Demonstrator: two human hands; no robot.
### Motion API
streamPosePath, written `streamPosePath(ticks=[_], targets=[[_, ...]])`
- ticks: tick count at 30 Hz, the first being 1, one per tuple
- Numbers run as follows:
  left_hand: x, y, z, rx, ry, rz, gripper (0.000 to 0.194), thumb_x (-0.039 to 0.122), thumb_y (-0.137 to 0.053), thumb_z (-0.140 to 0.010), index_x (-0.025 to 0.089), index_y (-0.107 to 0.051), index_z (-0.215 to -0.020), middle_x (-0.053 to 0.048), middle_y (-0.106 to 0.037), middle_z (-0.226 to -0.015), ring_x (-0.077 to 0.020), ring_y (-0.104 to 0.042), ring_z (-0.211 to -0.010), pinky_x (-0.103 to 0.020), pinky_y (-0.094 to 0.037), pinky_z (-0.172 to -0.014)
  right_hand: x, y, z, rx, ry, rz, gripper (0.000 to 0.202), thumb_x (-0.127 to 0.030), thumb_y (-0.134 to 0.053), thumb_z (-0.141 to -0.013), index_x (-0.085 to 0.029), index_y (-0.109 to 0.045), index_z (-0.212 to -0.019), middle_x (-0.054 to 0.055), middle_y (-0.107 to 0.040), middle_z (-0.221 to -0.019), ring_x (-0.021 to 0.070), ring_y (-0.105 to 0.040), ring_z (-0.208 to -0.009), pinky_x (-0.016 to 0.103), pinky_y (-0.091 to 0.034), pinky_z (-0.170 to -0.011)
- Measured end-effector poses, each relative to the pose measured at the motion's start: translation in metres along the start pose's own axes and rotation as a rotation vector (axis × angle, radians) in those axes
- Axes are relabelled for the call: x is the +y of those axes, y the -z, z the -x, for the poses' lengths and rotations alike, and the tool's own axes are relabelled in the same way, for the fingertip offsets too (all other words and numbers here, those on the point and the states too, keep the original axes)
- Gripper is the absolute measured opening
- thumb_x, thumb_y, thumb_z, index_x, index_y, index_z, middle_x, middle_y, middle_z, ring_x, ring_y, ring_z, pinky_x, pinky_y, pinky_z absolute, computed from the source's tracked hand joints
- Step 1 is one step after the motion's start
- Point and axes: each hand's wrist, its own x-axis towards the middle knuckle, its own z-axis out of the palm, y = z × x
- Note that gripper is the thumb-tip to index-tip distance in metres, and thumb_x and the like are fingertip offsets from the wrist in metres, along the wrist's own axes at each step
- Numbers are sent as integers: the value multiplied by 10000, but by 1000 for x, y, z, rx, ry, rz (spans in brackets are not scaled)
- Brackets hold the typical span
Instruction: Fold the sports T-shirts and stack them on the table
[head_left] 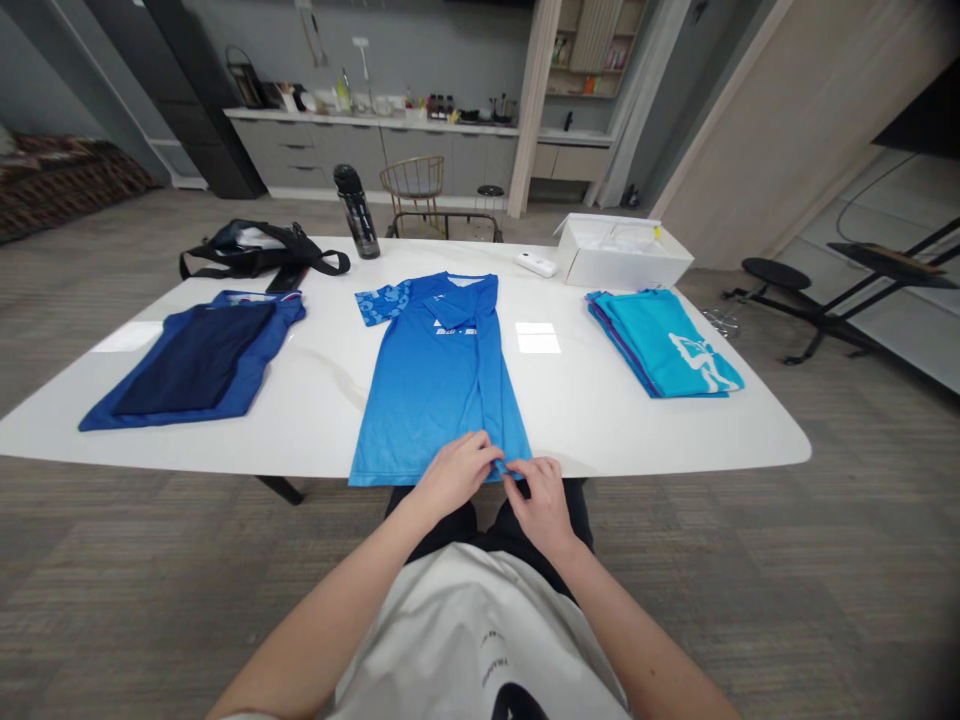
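Note:
A blue T-shirt (420, 390) lies on the white table (322, 420) in front of me, its hem at the near edge. Its right side is folded inward over the front, partly covering the white print, while the patterned left sleeve sticks out. At the hem, my left hand (461, 468) pinches the fabric near the folded edge. Close beside it, my right hand (541, 500) grips the same hem between thumb and fingers. The fingertips of both hands almost meet.
Dark blue folded clothes (195, 360) lie left, turquoise folded shirts (667, 345) right. Along the far side are a black bag (255, 250), a black bottle (356, 212), a small white device (536, 264) and a white box (622, 255). A chair (414, 185) stands beyond the table.

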Motion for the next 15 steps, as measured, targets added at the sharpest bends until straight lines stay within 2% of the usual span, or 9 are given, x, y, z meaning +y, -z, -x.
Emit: streamPosePath(ticks=[2,4,10,15], targets=[[-4,2,-1,14,-38,-30,253,99,-508,-938,241,-683,-1052,-44,-644,-995,-208,-612,-975,-346,-500,-882,1,3,-1,-67,12,40,165,-233,-612,-964,-222,-603,-1129,58,-712,-1045,232,-610,-940,426,-415,-899],[-7,3,0,60,-50,20,249,85,-517,-931,233,-670,-1060,-40,-662,-1008,-202,-611,-974,-353,-494,-901,2,7,-1,-123,-25,117,229,-273,-652,-939,-229,-619,-1161,70,-697,-1120,261,-598,-1016,451,-396,-933],[-4,7,3,218,-52,236,256,78,-506,-948,222,-659,-1094,-43,-688,-1050,-189,-621,-1029,-346,-488,-950,3,11,-2,-39,-235,187,214,-258,-604,-946,-226,-647,-1153,83,-681,-1129,271,-586,-1056,435,-395,-941],[1,14,1,282,-59,250,208,144,-527,-979,221,-670,-1108,-42,-694,-994,-179,-638,-960,-318,-506,-877,1,7,-9,-78,-262,212,188,-279,-620,-933,-210,-638,-1107,88,-688,-1058,275,-602,-1005,405,-412,-887]])
